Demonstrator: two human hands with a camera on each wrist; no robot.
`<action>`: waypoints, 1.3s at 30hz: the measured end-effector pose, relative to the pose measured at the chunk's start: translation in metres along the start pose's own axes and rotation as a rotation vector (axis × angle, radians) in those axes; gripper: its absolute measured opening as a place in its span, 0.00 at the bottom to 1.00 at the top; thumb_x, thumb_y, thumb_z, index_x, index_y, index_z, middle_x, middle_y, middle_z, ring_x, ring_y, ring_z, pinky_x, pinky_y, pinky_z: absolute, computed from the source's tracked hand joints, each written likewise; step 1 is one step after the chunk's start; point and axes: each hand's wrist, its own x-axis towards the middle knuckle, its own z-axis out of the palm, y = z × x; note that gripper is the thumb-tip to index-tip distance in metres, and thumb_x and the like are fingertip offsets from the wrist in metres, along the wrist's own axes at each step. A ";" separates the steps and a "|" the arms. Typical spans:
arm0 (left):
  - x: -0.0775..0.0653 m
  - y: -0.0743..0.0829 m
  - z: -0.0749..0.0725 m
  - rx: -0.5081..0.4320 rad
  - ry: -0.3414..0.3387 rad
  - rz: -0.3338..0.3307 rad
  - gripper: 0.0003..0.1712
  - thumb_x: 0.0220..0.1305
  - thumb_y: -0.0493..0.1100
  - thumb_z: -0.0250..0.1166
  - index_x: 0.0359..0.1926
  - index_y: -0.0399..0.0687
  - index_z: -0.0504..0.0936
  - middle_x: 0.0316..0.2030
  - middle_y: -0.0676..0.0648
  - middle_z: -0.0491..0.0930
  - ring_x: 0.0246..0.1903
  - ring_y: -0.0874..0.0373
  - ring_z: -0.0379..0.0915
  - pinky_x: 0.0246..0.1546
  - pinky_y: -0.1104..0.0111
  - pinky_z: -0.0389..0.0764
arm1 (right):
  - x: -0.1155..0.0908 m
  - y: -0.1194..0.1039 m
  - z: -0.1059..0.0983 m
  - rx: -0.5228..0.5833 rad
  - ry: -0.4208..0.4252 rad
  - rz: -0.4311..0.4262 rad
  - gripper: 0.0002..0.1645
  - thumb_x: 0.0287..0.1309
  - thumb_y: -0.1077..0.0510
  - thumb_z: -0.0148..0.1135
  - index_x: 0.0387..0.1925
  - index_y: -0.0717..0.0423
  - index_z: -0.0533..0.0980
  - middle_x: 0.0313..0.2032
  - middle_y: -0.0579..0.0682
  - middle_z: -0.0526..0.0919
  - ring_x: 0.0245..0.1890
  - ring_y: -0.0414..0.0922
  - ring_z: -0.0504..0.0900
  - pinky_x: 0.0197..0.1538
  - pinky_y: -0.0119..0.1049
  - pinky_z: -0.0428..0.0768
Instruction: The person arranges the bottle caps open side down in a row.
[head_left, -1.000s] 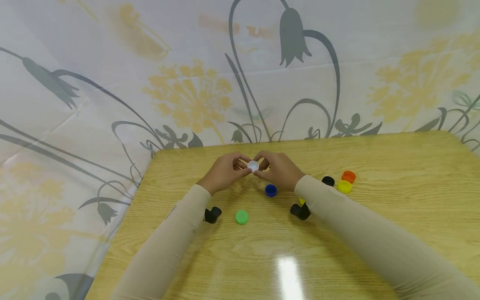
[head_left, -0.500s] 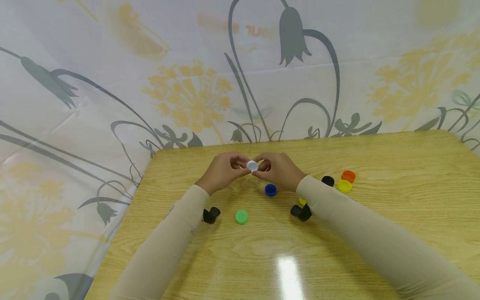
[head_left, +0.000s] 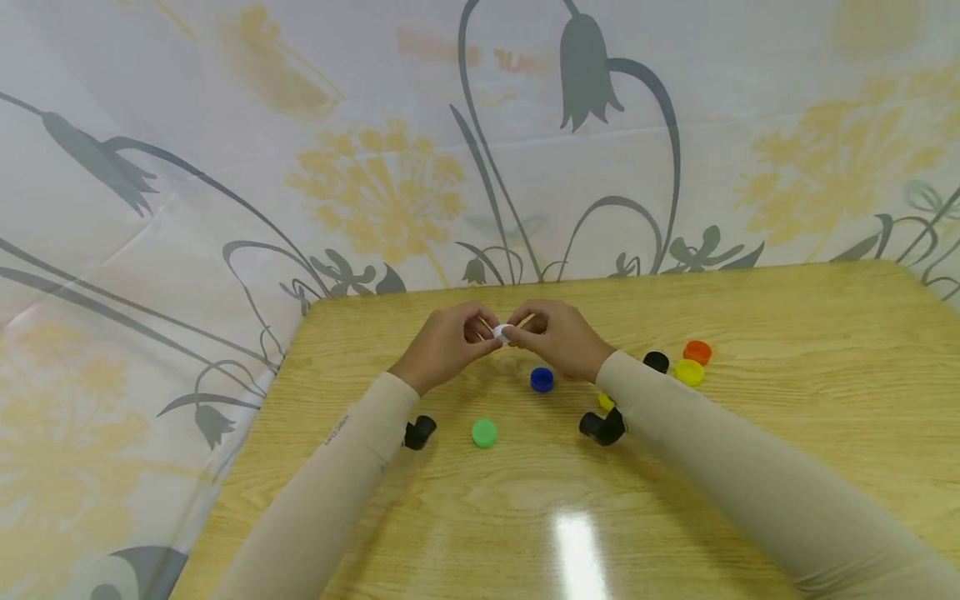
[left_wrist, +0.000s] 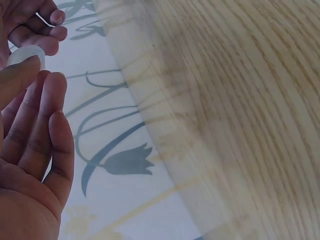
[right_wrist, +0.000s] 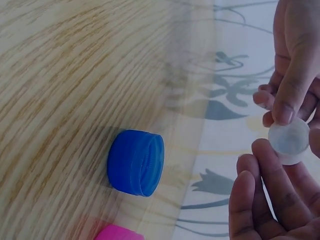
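A small white bottle cap (head_left: pixel 502 333) is held up between both hands over the far middle of the table. My left hand (head_left: pixel 444 346) pinches its left side, thumb in front and fingers behind. From the other side my right hand (head_left: pixel 564 340) pinches the same cap, and its thumb covers part of it in the head view. The right wrist view shows the cap's round pale face (right_wrist: pixel 288 137) between the fingertips of both hands. Below the right hand a blue bottle cap (head_left: pixel 542 380) lies on the table.
Nearer me lies a green cap (head_left: pixel 483 433). By the right forearm are a black cap (head_left: pixel 656 362), an orange cap (head_left: pixel 697 352) and a yellow cap (head_left: pixel 689 372). The sleeve partly hides another yellow cap (head_left: pixel 606 402). A pink cap (right_wrist: pixel 119 234) shows beside the blue one.
The white cap has tilted in the fingers, so its round face no longer shows in the head view. My right thumb has moved across it. The caps on the table stay put.
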 end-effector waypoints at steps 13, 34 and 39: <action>-0.010 -0.003 -0.004 -0.168 -0.040 -0.048 0.11 0.71 0.49 0.63 0.51 0.53 0.82 0.45 0.46 0.85 0.41 0.46 0.85 0.42 0.62 0.83 | -0.009 -0.002 0.000 -0.019 0.034 -0.042 0.14 0.68 0.50 0.63 0.50 0.52 0.78 0.45 0.53 0.88 0.47 0.47 0.87 0.51 0.47 0.83; -0.042 0.013 0.003 -0.172 0.109 -0.002 0.13 0.63 0.49 0.71 0.49 0.59 0.86 0.44 0.59 0.86 0.39 0.65 0.82 0.46 0.58 0.83 | -0.039 -0.015 0.012 -0.121 0.132 -0.259 0.15 0.64 0.56 0.67 0.51 0.54 0.80 0.46 0.47 0.87 0.43 0.42 0.84 0.46 0.42 0.84; -0.057 0.020 0.003 -0.115 0.114 0.031 0.14 0.62 0.49 0.72 0.49 0.58 0.86 0.44 0.60 0.87 0.39 0.67 0.82 0.51 0.52 0.80 | -0.053 -0.019 0.016 -0.134 0.143 -0.306 0.18 0.62 0.55 0.69 0.53 0.55 0.81 0.48 0.48 0.87 0.44 0.43 0.86 0.46 0.45 0.85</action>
